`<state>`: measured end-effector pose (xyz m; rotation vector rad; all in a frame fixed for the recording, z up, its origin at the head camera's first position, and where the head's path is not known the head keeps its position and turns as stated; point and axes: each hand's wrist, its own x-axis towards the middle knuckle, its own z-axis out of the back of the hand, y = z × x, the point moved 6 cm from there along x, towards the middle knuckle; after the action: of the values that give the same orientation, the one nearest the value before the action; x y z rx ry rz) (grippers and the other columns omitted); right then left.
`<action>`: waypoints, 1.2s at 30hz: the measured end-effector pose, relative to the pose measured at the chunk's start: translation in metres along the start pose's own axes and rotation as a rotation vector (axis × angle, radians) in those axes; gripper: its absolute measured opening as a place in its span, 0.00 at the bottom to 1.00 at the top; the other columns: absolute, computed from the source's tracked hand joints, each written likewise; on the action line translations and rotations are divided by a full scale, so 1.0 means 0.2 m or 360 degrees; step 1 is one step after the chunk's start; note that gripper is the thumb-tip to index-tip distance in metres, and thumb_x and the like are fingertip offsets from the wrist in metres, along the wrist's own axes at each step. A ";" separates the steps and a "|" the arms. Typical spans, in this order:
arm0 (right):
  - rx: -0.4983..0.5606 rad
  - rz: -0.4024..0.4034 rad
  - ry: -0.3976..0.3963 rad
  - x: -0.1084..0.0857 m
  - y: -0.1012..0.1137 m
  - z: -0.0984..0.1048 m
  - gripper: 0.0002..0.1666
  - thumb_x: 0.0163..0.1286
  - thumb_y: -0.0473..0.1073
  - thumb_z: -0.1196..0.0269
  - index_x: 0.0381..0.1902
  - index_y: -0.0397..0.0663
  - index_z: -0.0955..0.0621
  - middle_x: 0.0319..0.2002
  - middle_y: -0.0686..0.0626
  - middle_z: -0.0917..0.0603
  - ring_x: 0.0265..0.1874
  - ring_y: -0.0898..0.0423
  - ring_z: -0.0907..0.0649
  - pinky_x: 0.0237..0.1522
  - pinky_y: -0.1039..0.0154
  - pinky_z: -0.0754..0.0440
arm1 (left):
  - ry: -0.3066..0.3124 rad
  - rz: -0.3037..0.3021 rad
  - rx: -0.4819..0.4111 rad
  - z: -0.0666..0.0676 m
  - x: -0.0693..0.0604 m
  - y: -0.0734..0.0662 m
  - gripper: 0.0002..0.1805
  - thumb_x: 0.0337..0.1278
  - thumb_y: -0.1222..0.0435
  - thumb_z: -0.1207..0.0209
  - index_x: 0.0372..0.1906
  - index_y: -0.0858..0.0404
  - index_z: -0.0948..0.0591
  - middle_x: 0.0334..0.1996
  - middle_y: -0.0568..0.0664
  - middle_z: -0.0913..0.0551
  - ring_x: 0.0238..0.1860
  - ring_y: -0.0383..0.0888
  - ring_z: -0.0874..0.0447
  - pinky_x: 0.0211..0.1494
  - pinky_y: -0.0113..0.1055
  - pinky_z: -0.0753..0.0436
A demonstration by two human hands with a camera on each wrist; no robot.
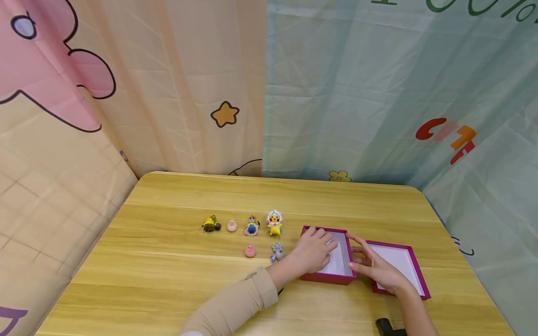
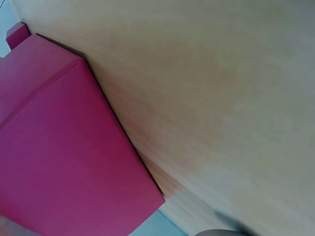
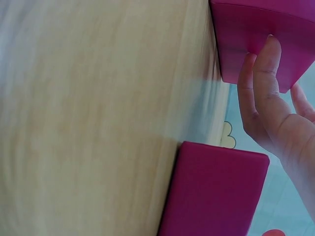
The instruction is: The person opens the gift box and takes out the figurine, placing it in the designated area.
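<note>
An open magenta box (image 1: 342, 278) with a white inside stands on the table right of centre. My left hand (image 1: 313, 249) reaches over its left side, fingers spread over the inside; whether they touch the bottom is hard to tell. My right hand (image 1: 376, 267) is at the box's right side. In the right wrist view, extended fingers (image 3: 268, 73) touch the outer wall of the box (image 3: 231, 44). Right of that hand lies the magenta lid (image 1: 401, 263), white side up. The left wrist view shows mostly the outer wall of the box (image 2: 78, 147).
Left of the box sit small toys: a yellow and dark figure (image 1: 211, 224), a pale duck (image 1: 232, 226), a crowned blue figure (image 1: 251, 226), a yellow figure with a white hood (image 1: 275, 223), a pink duck (image 1: 250, 250) and a blue-grey figure (image 1: 277, 252). A black object (image 1: 388, 326) lies near the front.
</note>
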<state>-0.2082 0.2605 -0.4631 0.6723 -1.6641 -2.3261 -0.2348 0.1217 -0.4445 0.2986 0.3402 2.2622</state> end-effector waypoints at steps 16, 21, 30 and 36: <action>0.0016 -0.0006 -0.0002 0.00 0.00 0.00 0.45 0.66 0.39 0.43 0.71 0.50 0.58 0.63 0.27 0.49 0.57 0.30 0.35 0.52 0.52 0.26 | 0.0236 0.0129 0.0026 -0.05 0.01 0.01 0.21 0.62 0.45 0.58 0.59 0.40 0.31 0.55 0.37 0.31 0.54 0.38 0.37 0.58 0.36 0.41; 0.0023 0.0008 0.0007 0.00 0.00 0.00 0.45 0.66 0.38 0.44 0.71 0.49 0.58 0.63 0.26 0.49 0.56 0.30 0.35 0.51 0.54 0.26 | 0.0288 0.0140 0.0066 -0.06 0.02 0.01 0.22 0.61 0.44 0.58 0.59 0.40 0.32 0.56 0.37 0.31 0.55 0.38 0.38 0.60 0.36 0.42; 0.0015 -0.0015 -0.0004 0.00 -0.01 0.01 0.45 0.66 0.39 0.43 0.71 0.50 0.57 0.62 0.27 0.48 0.56 0.31 0.34 0.51 0.53 0.26 | 0.0462 0.0127 0.0086 -0.08 0.02 -0.01 0.26 0.62 0.43 0.59 0.64 0.41 0.36 0.60 0.37 0.34 0.60 0.38 0.40 0.64 0.38 0.46; 0.0011 -0.0021 -0.0010 0.01 -0.01 0.01 0.45 0.65 0.39 0.43 0.71 0.50 0.57 0.62 0.27 0.48 0.56 0.31 0.34 0.51 0.53 0.26 | 0.0494 0.0133 0.0079 -0.08 0.03 -0.01 0.26 0.62 0.43 0.58 0.64 0.41 0.36 0.61 0.36 0.34 0.61 0.38 0.41 0.65 0.38 0.47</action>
<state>-0.2097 0.2622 -0.4651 0.6797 -1.6759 -2.3352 -0.2420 0.1242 -0.4589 -0.0155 0.5545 2.3864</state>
